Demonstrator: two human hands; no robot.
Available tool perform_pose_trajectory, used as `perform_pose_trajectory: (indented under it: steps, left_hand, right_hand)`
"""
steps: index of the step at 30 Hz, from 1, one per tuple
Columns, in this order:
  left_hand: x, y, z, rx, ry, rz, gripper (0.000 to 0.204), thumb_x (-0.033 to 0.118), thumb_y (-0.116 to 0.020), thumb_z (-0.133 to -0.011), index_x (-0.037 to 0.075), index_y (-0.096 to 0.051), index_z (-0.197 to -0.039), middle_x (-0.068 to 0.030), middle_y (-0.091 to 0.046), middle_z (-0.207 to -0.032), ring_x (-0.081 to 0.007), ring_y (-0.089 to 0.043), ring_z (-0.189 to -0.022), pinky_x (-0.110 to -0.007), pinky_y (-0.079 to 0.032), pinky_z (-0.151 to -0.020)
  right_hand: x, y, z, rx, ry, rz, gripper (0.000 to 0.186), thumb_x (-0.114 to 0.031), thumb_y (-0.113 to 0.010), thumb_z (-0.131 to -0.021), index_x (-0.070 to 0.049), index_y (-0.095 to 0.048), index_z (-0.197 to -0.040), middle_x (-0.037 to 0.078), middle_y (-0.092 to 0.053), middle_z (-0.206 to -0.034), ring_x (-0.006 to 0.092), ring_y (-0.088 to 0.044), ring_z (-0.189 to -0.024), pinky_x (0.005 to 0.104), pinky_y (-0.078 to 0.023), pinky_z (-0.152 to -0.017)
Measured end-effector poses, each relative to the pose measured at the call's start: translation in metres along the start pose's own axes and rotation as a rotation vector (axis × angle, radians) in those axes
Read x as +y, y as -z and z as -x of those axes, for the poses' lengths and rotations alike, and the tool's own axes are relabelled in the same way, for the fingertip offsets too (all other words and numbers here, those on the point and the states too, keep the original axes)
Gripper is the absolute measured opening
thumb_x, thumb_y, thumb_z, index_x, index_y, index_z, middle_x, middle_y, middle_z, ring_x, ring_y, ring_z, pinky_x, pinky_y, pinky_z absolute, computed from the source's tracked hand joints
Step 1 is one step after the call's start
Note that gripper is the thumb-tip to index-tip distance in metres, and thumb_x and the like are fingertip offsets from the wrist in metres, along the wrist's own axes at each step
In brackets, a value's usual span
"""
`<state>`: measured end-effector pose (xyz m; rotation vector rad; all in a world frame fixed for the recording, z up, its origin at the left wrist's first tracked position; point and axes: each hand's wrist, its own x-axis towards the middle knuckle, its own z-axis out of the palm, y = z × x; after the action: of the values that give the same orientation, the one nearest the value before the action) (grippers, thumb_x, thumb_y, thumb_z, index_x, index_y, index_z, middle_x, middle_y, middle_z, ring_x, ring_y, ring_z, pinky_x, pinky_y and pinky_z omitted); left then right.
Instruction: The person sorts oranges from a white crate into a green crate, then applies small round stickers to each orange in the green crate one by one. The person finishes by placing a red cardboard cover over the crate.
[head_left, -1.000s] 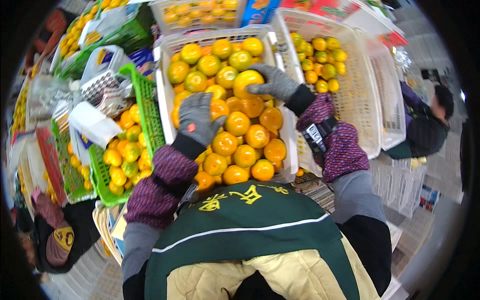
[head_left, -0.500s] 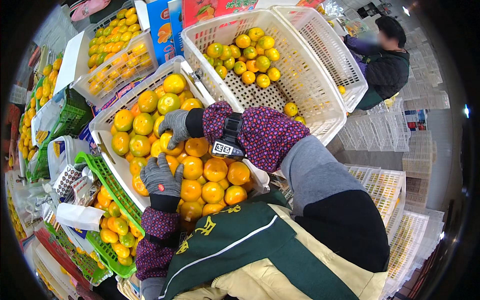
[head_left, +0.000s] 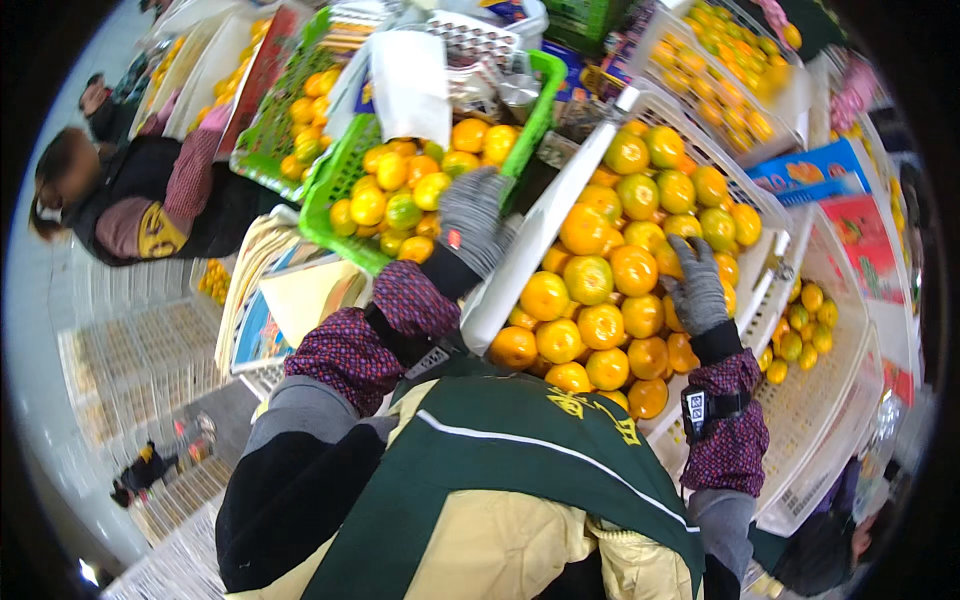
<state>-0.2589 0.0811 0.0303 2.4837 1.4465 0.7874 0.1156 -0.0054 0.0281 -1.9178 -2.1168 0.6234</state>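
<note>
The white plastic crate (head_left: 560,215) sits in front of the person, tilted across the view and heaped with glossy mandarins (head_left: 620,290), most deep orange, several toward the far end yellow-green. The right hand (head_left: 697,285), in a grey knit glove, rests palm-down on the fruit near the crate's right side with its fingers spread apart, while the left hand (head_left: 470,218), gloved alike, lies on the crate's left rim with fingers curled together over the edge. Just left of it stands a green basket (head_left: 325,195) of smaller mandarins.
</note>
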Motion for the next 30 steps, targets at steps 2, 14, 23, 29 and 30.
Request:
perform_pose_trajectory:
  steps: [2,14,23,29,30]
  left_hand:
    - [-0.052,0.016,0.010,0.026,0.169,-0.316,0.059,0.035,-0.075,-0.078,0.001,-0.059,-0.123,-0.0230,-0.060,-0.122,-0.0421,-0.055,-0.117,-0.050,-0.044,-0.101]
    - [-0.151,0.003,-0.013,-0.692,0.127,-0.143,0.080,0.025,-0.081,-0.067,0.009,-0.049,-0.139,-0.0221,-0.057,-0.128,-0.0383,-0.055,-0.119,-0.046,-0.044,-0.104]
    - [0.068,0.018,-0.054,-0.229,-0.263,0.289,0.074,0.021,-0.088,-0.059,0.006,-0.056,-0.124,-0.0166,-0.058,-0.111,-0.0376,-0.057,-0.104,-0.044,-0.049,-0.092]
    - [0.149,-0.042,-0.084,-0.264,-0.366,0.384,0.077,0.033,-0.082,-0.074,0.000,-0.047,-0.135,-0.0249,-0.055,-0.120,-0.0421,-0.055,-0.113,-0.049,-0.047,-0.096]
    - [0.156,-0.058,-0.089,-0.263,-0.412,0.292,0.073,0.035,-0.078,-0.079,-0.002,-0.048,-0.134,-0.0256,-0.055,-0.123,-0.0428,-0.054,-0.116,-0.050,-0.045,-0.101]
  right_hand:
    - [0.000,-0.003,-0.004,0.002,-0.052,-0.038,0.067,-0.009,-0.076,-0.079,-0.013,-0.052,-0.141,0.028,-0.045,-0.140,0.0472,-0.045,-0.127,0.0483,-0.040,-0.108]
    - [-0.022,0.020,-0.002,0.163,-0.010,0.170,0.066,-0.023,-0.077,-0.076,-0.010,-0.053,-0.137,0.026,-0.045,-0.141,0.0458,-0.043,-0.128,0.0514,-0.036,-0.110]
    - [-0.119,0.016,-0.001,0.159,0.030,-0.784,0.084,-0.041,-0.081,-0.078,0.001,-0.044,-0.140,0.025,-0.058,-0.126,0.0366,-0.061,-0.110,0.0414,-0.049,-0.096]
    - [-0.018,0.045,-0.006,0.292,-0.132,-0.812,0.059,-0.030,-0.081,-0.080,0.000,-0.057,-0.125,0.017,-0.064,-0.118,0.0266,-0.063,-0.109,0.0360,-0.051,-0.094]
    - [0.012,0.054,-0.006,0.289,-0.174,-0.852,0.057,-0.028,-0.082,-0.081,0.000,-0.059,-0.125,0.014,-0.066,-0.117,0.0231,-0.064,-0.107,0.0344,-0.052,-0.093]
